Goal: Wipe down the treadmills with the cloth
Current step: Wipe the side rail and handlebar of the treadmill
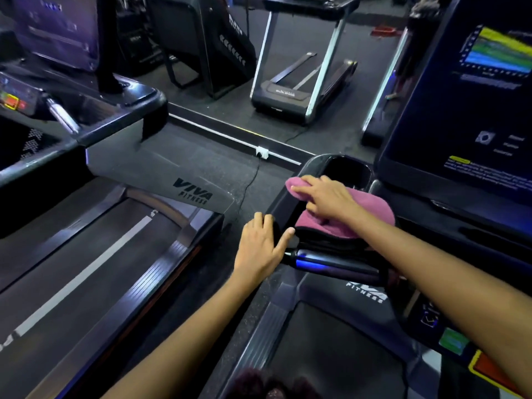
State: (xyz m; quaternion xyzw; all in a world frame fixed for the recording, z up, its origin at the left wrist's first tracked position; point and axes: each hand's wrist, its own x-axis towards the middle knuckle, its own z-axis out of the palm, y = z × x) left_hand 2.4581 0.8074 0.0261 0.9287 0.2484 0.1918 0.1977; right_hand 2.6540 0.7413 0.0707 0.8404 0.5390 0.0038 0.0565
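Head view, looking down between two machines: the right hand [325, 197] lies flat, fingers straight and together, pressing a pink, nubby cloth [365, 210] onto the glossy black console arm of the near treadmill [325, 326] at about 3 o'clock of centre. The cloth is bunched into a soft rounded mound, one corner poking out past the fingertips beside a deep, rounded cup recess [349, 172]. At 6 o'clock of the cloth, the left hand [260, 246] rests on the arm's outer edge, fingers loosely spread, thumb reaching toward the cloth, gripping nothing. Just beneath it runs a smooth cylindrical handlebar [331, 266] with a blue sheen. At 9 o'clock stands a second treadmill [86, 254] with ribbed side rails, a matte belt and a grey angular shroud.
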